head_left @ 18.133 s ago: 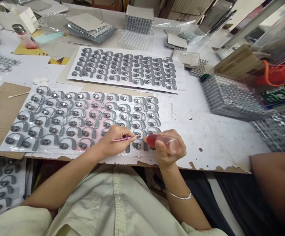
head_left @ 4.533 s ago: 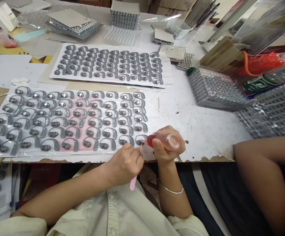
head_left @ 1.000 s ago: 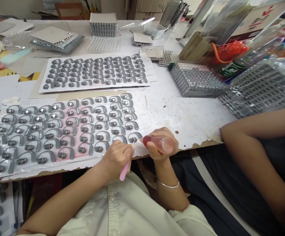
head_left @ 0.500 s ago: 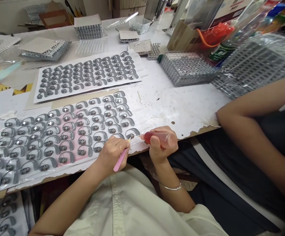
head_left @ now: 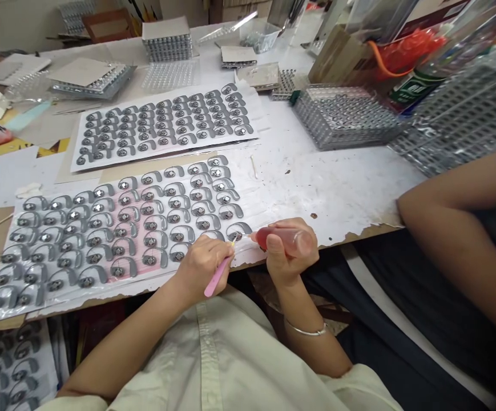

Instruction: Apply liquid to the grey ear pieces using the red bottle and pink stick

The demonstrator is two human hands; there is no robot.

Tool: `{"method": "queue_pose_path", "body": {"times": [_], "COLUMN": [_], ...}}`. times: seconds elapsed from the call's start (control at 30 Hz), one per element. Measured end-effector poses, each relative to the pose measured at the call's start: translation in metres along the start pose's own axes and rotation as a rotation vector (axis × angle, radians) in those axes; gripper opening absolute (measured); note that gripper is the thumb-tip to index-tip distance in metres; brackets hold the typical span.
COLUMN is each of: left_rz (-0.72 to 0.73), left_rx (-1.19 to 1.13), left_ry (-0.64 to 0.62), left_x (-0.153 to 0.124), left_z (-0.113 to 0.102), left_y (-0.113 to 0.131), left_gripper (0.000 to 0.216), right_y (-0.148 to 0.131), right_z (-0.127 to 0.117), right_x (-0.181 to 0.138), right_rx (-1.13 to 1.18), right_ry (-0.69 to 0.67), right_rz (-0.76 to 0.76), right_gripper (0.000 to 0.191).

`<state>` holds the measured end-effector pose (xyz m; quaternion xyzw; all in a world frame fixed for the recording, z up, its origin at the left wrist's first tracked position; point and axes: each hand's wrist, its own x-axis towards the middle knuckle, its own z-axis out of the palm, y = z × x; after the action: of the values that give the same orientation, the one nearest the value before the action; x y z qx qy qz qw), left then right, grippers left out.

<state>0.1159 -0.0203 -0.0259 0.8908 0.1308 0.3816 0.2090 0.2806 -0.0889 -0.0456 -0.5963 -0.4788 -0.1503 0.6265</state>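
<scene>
My left hand (head_left: 205, 260) is closed around a slim pink-handled tool (head_left: 216, 278). Its fine pale tip meets or hovers over a grey curved piece (head_left: 238, 230) with a round dark centre, at the near right corner of a sheet. My right hand (head_left: 293, 251) grips a squeeze bottle (head_left: 286, 241) of red liquid, tilted sideways. The bottle's narrow nozzle points left, close to that same piece; whether it touches is too small to tell. Rows of similar grey pieces, many with a shiny stone in the centre, cover the white sheet (head_left: 226, 260) to the left.
Behind lies a second sheet of grey pieces (head_left: 162, 123). A stack of clear trays (head_left: 346, 114) stands at right, near a cardboard box (head_left: 337, 60). A cotton swab (head_left: 254, 166) lies on the white tabletop (head_left: 282, 182). Another person's arm (head_left: 453, 228) rests at the right edge.
The whole scene has shifted slightly right as the camera moved. Both hands keep their grips, with tool tip and nozzle still by the same corner piece.
</scene>
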Motion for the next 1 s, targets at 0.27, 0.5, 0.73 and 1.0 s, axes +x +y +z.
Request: {"method": "queue_pose_path", "body": {"times": [0.27,0.5,0.73,1.0], "left_rz": [-0.005,-0.031,-0.129,-0.203], "left_rx": [0.026,-0.009,-0.084,-0.118], "left_ry": [-0.006,-0.014,-0.069,-0.124], "left_x": [0.000,0.000,0.002,0.006], "left_z": [-0.002,-0.004,-0.009,-0.012], "left_y": [0.001,-0.001,-0.004,-0.004], "left_gripper": [0.011,0.011,0.008,0.011], "right_y": [0.001,0.003,0.003,0.005], "right_z": [-0.001,0.000,0.000,0.000], "right_x": [-0.002,-0.003,-0.003,-0.004], "right_rx": [0.016,0.066,0.128,0.100], "right_ry": [0.004,-0.002,-0.011,-0.020], "right_rz": [-0.015,-0.038,-0.048,-0.053], "right_gripper": [0.020,0.019,0.018,0.019]}}
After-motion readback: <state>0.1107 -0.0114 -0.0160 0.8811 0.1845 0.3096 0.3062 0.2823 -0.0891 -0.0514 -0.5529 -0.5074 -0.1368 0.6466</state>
